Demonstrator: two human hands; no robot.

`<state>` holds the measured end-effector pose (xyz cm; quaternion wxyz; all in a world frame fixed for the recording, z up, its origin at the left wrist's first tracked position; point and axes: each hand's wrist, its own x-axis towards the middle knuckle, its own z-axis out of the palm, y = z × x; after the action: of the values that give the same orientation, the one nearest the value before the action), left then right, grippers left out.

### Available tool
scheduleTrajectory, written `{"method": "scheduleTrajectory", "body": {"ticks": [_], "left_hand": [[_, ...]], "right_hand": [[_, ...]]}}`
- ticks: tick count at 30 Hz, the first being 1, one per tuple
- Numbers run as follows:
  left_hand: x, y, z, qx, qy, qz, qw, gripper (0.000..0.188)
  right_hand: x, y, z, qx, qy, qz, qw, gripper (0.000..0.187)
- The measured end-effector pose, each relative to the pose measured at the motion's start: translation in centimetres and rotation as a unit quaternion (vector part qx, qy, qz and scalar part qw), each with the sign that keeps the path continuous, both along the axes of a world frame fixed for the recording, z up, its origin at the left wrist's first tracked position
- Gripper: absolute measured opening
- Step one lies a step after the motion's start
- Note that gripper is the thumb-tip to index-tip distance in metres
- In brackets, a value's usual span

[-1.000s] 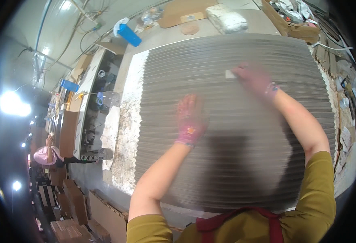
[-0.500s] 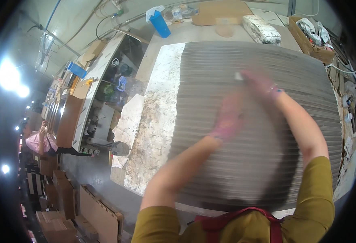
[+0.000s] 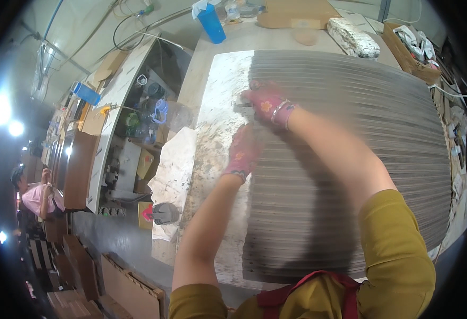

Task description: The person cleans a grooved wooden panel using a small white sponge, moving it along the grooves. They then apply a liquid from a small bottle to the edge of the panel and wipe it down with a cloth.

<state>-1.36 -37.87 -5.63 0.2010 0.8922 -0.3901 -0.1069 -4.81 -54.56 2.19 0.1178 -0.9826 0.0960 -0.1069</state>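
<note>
Long, thin grey-brown strips (image 3: 345, 138) lie side by side on the table, their left ends forming an uneven edge over a white, dark-smudged sheet (image 3: 217, 95). My right hand (image 3: 269, 103), in a pink flower-patterned glove, is at this edge near the far left corner. Its fingers close round a small pale piece (image 3: 242, 101) whose kind I cannot make out. Nearer to me, my left hand (image 3: 244, 150), gloved alike, rests along the same edge. Its fingers are smeared by motion, so their pose is unclear.
A blue cup (image 3: 211, 24), brown cardboard (image 3: 297, 13) and a white, dark-stained block (image 3: 353, 38) stand beyond the strips. An open box (image 3: 409, 53) of scraps is far right. Crumpled pale paper (image 3: 175, 165) hangs at the left edge. A person in pink (image 3: 36, 198) works farther left.
Both my hands have moved left, from over the middle of the strips to their left ends. The small pale piece has travelled with my right hand.
</note>
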Motion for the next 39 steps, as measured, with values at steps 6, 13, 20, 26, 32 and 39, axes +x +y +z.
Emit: {"method": "scheduleTrajectory", "body": {"ticks": [6,13,20,26,32,39], "left_hand": [[-1.5,-0.7,2.7,-0.009,0.103,0.041,0.994,0.063],[-0.7,-1.1,-0.1,0.026,0.046,-0.006,0.999,0.052],[5.2,-0.2,-3.6,-0.257,0.242,-0.095,0.931,0.054],[8.2,-2.1,1.0,-0.249,-0.112,-0.026,0.962,0.045],[6.8,-3.6,-3.3,-0.018,-0.279,-0.073,0.957,0.063],[8.0,-3.3,-4.4,-0.101,-0.249,-0.071,0.961,0.058]], "right_hand": [[-7.0,-7.5,-2.2,0.042,-0.167,-0.068,0.983,0.034],[-12.2,-4.4,0.2,-0.054,-0.163,-0.041,0.984,0.027],[-1.2,-3.4,-5.0,0.142,-0.134,-0.192,0.962,0.026],[-19.8,-11.5,-1.7,0.208,-0.165,-0.249,0.931,0.033],[-22.2,-16.7,-0.6,-0.117,-0.074,-0.330,0.934,0.030],[-8.4,-6.3,-2.3,-0.008,-0.100,-0.131,0.986,0.024]]}}
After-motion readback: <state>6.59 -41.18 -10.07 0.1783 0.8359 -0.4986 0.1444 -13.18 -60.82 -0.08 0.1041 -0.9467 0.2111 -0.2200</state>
